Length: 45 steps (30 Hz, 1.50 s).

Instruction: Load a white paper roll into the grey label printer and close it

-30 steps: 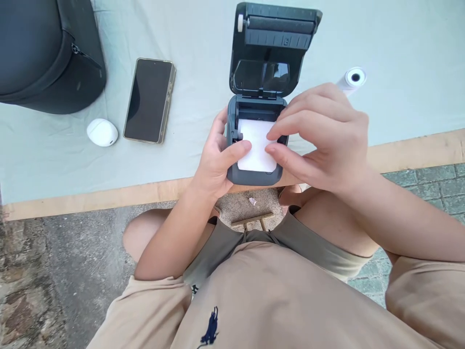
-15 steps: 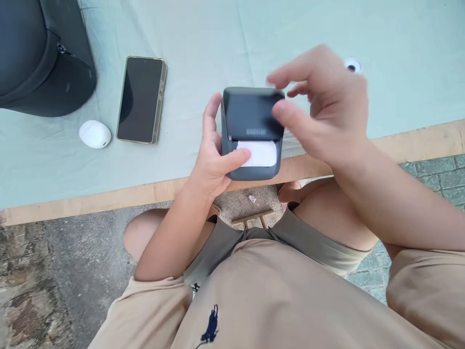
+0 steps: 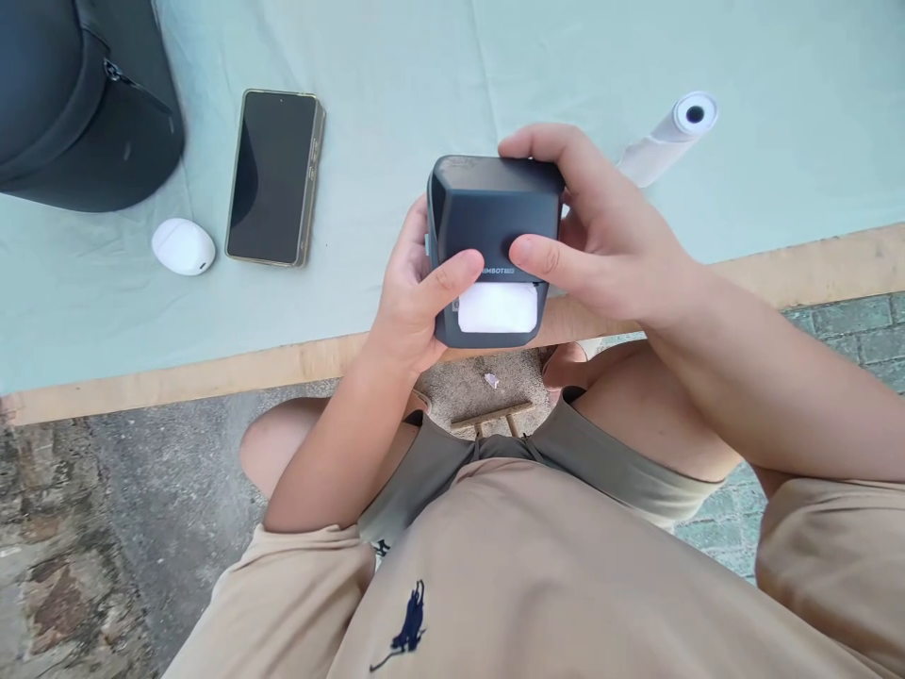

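Note:
A small dark grey printer [image 3: 487, 222] sits at the table's near edge with its lid down. A strip of white paper [image 3: 497, 308] sticks out below the lid. My left hand [image 3: 417, 297] grips the printer's left side, thumb resting on the front by the paper. My right hand [image 3: 598, 236] wraps over the lid from the right, thumb pressing on its front and fingers over the top edge.
A white paper roll [image 3: 668, 137] lies on the pale green tablecloth [image 3: 396, 94] behind my right hand. A dark phone [image 3: 274, 176], a white oval case [image 3: 182, 247] and a black bag [image 3: 77, 94] lie at the left. The wooden table edge [image 3: 813, 259] runs just behind my knees.
The printer's lid was standing open with the paper exposed; my right hand swung it down and now presses it against the body. The left hand kept its hold.

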{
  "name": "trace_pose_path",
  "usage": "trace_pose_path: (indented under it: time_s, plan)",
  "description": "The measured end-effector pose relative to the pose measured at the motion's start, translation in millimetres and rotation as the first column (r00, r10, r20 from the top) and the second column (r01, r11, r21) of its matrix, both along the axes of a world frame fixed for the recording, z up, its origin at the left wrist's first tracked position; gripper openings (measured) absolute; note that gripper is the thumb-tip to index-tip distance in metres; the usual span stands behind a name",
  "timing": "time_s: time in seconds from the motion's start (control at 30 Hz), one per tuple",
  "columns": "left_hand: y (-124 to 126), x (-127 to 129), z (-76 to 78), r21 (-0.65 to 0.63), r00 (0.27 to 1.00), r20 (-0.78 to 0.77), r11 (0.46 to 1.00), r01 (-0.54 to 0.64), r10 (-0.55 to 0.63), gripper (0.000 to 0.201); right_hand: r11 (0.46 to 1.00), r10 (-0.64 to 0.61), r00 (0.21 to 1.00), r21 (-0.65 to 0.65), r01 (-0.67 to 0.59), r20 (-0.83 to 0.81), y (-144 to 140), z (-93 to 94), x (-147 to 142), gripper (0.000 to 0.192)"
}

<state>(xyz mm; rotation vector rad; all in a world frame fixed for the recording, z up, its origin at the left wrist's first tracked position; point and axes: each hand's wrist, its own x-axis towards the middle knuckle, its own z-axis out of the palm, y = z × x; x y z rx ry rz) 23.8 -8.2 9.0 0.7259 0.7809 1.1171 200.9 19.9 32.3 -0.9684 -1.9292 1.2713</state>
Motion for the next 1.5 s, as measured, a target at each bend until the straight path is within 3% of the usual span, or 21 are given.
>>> trace_pose_path:
  time_s: [0.2,0.33,0.47,0.63,0.8,0.87,0.93,1.03,1.07,1.17,1.27,1.33,1.4,1.5]
  plan:
    - [4.1,1.1,-2.2,0.047,0.993,0.102,0.997,0.056,-0.061,0.022,0.997,-0.069,0.995,0.046,0.065,0.079,1.1,-5.3,1.3,0.053]
    - [6.9,3.0,-4.1,-0.044,0.989,0.134,0.997,0.064,-0.058,0.037,0.953,-0.180,0.974,0.268,0.139,0.136,0.7,-5.7,4.9,0.047]
    - [6.7,2.4,-6.8,-0.101,0.994,0.106,0.994,0.047,-0.036,0.037,0.947,-0.111,0.983,0.314,0.061,0.144,0.5,-4.2,7.4,0.051]
    - [6.9,-1.0,-7.3,-0.029,1.000,0.010,1.000,0.009,-0.009,0.029,0.946,-0.056,0.979,0.323,-0.011,0.198,1.1,-1.5,11.2,0.059]
    - [7.7,0.2,-2.6,-0.093,0.998,0.058,0.996,-0.002,0.007,0.027,0.925,0.003,0.972,0.370,-0.092,0.235,-0.2,10.7,14.5,0.067]
    - [7.5,1.2,-0.9,-0.094,0.993,0.114,0.994,0.051,-0.040,0.032,0.889,-0.074,0.962,0.454,-0.056,0.262,-2.2,17.4,13.2,0.061]
    - [7.1,1.3,-1.1,-0.060,0.988,0.145,0.996,0.070,-0.061,0.035,0.806,-0.250,0.928,0.590,0.042,0.276,-5.1,22.8,10.1,0.050]
    - [5.9,-0.5,-5.1,-0.031,0.989,0.143,0.998,0.055,-0.049,0.026,0.665,-0.531,0.815,0.711,0.229,0.234,-9.0,26.4,4.5,0.035]
    - [5.6,-1.2,-6.7,-0.036,0.989,0.136,0.998,0.058,-0.053,0.023,0.648,-0.582,0.783,0.707,0.283,0.220,-9.7,26.7,2.9,0.035]
    - [5.5,-2.5,-9.7,-0.048,0.992,0.116,0.997,0.060,-0.054,0.022,0.671,-0.594,0.777,0.661,0.336,0.209,-8.6,27.7,-1.0,0.035]
    - [6.1,-1.9,-9.6,-0.049,0.988,0.149,0.997,0.060,-0.052,0.025,0.682,-0.549,0.774,0.705,0.195,0.316,-4.0,29.7,-5.8,0.030]
    - [6.4,-1.3,-8.9,-0.038,0.982,0.175,0.996,0.083,-0.075,0.025,0.710,-0.530,0.697,0.702,0.054,0.482,-1.4,31.3,-9.9,0.024]
    - [6.4,-0.8,-8.5,-0.011,0.982,0.167,0.995,0.095,-0.092,0.023,0.781,-0.486,0.574,0.622,-0.053,0.659,-0.8,32.8,-13.4,0.021]
    - [6.0,-0.4,-8.0,0.025,0.988,0.117,0.994,0.103,-0.105,0.022,0.850,-0.428,0.447,0.518,-0.096,0.786,-3.5,34.6,-15.5,0.021]
